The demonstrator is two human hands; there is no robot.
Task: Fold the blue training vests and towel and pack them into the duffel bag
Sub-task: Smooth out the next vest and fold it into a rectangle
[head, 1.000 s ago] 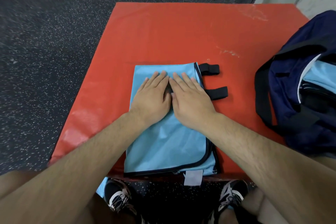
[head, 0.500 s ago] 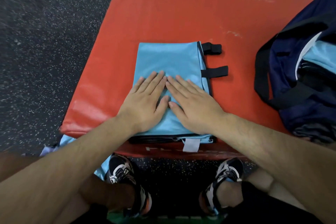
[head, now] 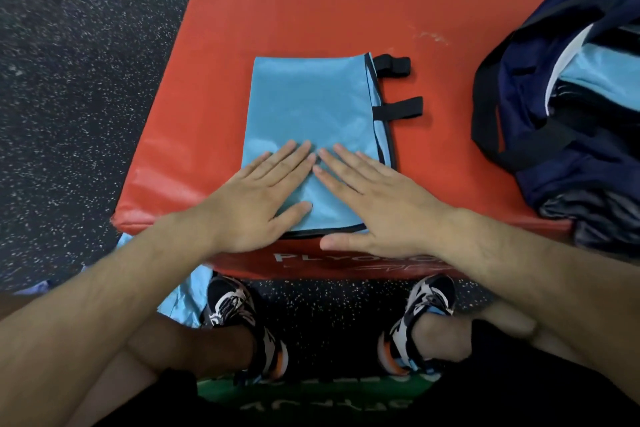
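A folded light-blue training vest (head: 311, 104) with black trim and two black straps (head: 398, 87) lies on the red plyo box (head: 311, 3). My left hand (head: 256, 198) presses flat on the vest's near left part, fingers straight. Beside it, my right hand (head: 377, 204) lies flat on the near right part, its thumb over the box's front edge. The navy duffel bag (head: 561, 107) sits open at the right of the box, with light-blue fabric (head: 599, 76) inside it.
Another light-blue cloth (head: 187, 298) lies on the speckled black floor by my left shoe (head: 239, 315). My right shoe (head: 422, 315) stands in front of the box. The far half of the red box top is bare.
Both hands have slid toward me along the vest, from its middle to its near edge. The view has tilted down, showing more of my feet.
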